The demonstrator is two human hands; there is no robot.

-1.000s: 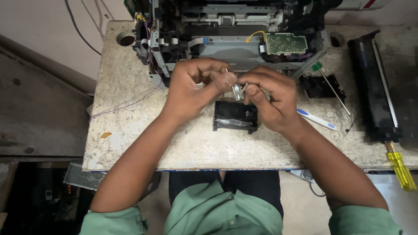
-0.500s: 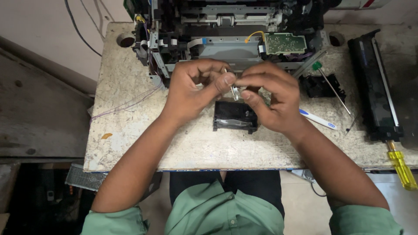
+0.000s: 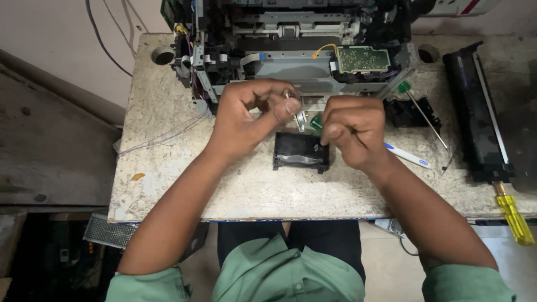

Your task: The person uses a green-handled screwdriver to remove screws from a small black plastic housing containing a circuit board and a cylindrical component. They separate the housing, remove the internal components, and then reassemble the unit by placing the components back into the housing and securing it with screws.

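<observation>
My left hand [image 3: 246, 120] pinches a small round metal part [image 3: 296, 111] between thumb and fingers, held above the table. My right hand [image 3: 353, 130] is closed around a green-handled tool [image 3: 316, 122] whose tip points at that metal part. Directly beneath both hands a black plastic module [image 3: 301, 152] lies flat on the worn stone table [image 3: 168, 168]. Behind my hands stands an opened printer chassis [image 3: 291, 50] with a green circuit board [image 3: 362, 59] and exposed wiring.
A green-handled screwdriver [image 3: 422, 111] rests over a small black part [image 3: 411, 112] right of my hands. A white pen [image 3: 407, 155] lies near my right wrist. A long black cartridge [image 3: 475, 112] and a yellow-handled screwdriver [image 3: 512, 215] occupy the right edge.
My hands have drawn slightly apart; the right hand pulled back to the right while the left keeps the metal part raised.
</observation>
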